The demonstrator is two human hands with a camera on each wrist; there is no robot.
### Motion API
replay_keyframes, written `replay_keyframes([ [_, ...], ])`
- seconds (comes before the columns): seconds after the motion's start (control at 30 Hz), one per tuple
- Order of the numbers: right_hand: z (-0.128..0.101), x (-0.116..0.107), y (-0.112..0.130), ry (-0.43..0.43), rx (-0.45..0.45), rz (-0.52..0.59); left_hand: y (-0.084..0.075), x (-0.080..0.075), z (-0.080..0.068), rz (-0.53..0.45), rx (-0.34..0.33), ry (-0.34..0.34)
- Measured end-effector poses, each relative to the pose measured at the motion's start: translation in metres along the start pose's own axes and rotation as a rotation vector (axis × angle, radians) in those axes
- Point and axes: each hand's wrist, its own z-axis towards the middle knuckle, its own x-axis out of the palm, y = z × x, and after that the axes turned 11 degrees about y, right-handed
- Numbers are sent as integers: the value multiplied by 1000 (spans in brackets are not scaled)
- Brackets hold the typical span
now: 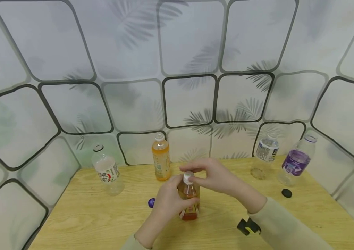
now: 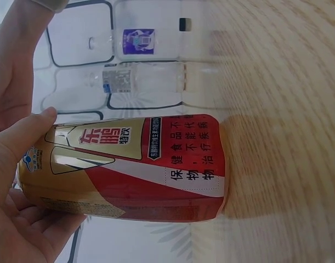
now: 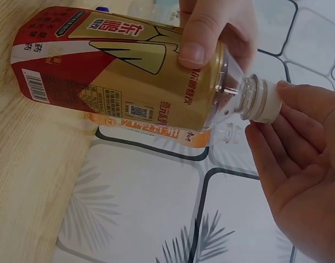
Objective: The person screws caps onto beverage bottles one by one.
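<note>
A drink bottle with a gold and red label stands upright on the wooden table in the middle of the head view. My left hand grips its upper body, thumb on one side and fingers on the other. In the left wrist view that label fills the centre, and the base meets the tabletop. From the right, my right hand reaches over the top and pinches the white cap between thumb and fingers. The cap sits on the clear bottle neck.
Behind stands an orange drink bottle. At left is an uncapped clear bottle; at right are another clear bottle and a purple-labelled one. A blue cap and a black cap lie on the table.
</note>
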Motion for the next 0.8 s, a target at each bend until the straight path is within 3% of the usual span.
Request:
replay_keyframes([
  [0.27,3,7,0,-96,64,-183,-1,-1,0,19,-7,-8],
  [0.43,7,9,-1,-133,59,-282,-2,-2,1,9,-17,-2],
  [0.8,1,-7,-13,52,-143,-230,-1,-2,-1,0,0,1],
])
